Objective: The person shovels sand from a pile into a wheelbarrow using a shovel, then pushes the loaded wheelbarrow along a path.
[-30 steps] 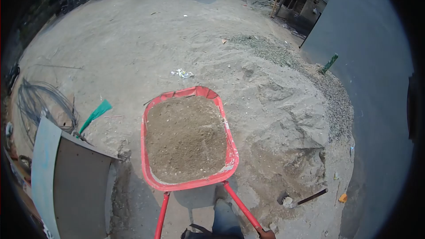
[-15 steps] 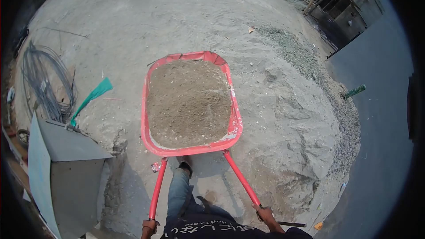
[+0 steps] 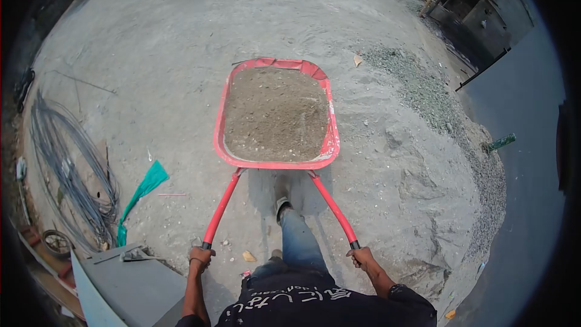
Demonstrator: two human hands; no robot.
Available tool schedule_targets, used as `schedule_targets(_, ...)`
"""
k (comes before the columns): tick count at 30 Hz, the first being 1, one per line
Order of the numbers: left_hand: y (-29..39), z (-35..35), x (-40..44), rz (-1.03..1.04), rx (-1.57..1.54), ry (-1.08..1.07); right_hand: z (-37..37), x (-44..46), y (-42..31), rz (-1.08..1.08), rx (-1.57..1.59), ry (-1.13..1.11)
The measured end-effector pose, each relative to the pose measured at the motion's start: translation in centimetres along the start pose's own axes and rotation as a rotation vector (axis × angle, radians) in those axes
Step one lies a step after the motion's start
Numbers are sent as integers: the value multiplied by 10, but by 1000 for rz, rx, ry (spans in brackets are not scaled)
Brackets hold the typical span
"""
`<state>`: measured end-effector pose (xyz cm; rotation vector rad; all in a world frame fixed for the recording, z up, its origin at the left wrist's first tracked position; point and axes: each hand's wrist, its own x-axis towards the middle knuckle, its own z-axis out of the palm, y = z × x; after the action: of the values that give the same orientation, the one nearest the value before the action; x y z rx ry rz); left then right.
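A red wheelbarrow [image 3: 331, 151] stands in front of me, its tray loaded with brown sand [image 3: 275, 115] dotted with small stones. Two red handles run back from the tray towards my body. My left hand [image 3: 201, 257] is wrapped round the black grip of the left handle [image 3: 221, 212]. Round the grip of the right handle [image 3: 334, 206] my right hand [image 3: 362, 257] is closed too. The wheel is hidden beneath the tray. One of my legs, in blue jeans, reaches forward between the handles.
On the left lie a coil of grey wire [image 3: 75, 169], a green cloth strip [image 3: 145, 188] and a grey metal sheet box [image 3: 130, 284]. Gravel [image 3: 487, 194] lines the grey wall [image 3: 532, 206] on the right, where a green pipe [image 3: 501, 142] sticks out. Sandy ground stretches ahead.
I have walked forward with the wheelbarrow; the wire coil, green strip and metal box have slid back towards me. More of my arms now shows, and both hands keep their grip.
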<state>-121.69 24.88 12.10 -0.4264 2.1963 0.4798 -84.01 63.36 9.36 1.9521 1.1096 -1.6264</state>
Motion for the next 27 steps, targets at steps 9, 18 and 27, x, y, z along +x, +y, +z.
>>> schedule_targets(9,352,-168,221,82,162,-55,125,30,-318,120,236,-14)
schedule_targets(18,743,-286,433,268,315,-130,241,108,-667,91,388,72)
schedule_targets(27,1091,-378,610,230,561,-146,330,158,-984,218,583,14)
